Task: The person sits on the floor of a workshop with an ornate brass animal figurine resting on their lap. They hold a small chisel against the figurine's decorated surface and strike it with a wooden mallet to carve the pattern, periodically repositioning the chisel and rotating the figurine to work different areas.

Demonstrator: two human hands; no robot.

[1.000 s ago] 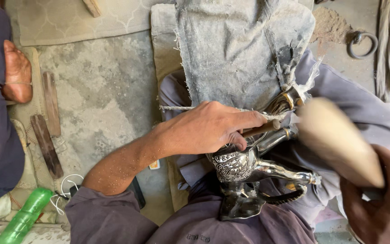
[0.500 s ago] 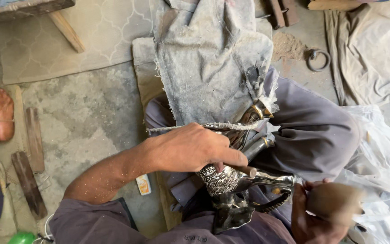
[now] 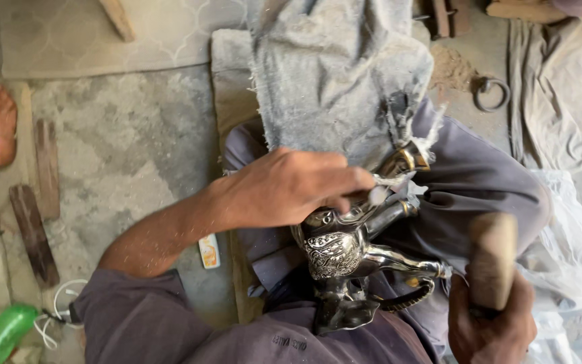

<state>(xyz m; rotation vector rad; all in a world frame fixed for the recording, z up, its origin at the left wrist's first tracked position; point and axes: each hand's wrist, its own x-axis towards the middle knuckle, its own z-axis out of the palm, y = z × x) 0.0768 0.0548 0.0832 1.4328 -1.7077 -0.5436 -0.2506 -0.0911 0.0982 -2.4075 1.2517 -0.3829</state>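
Left hand (image 3: pixel 291 189) steadies metal figurine (image 3: pixel 345 256); right hand (image 3: pixel 490 323) grips mallet (image 3: pixel 492 259).

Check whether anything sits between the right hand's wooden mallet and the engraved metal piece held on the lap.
Nothing visible does. The wooden mallet in the right hand hangs beside the metal piece, open air between them. The left hand and grey cloth cover only its upper end.
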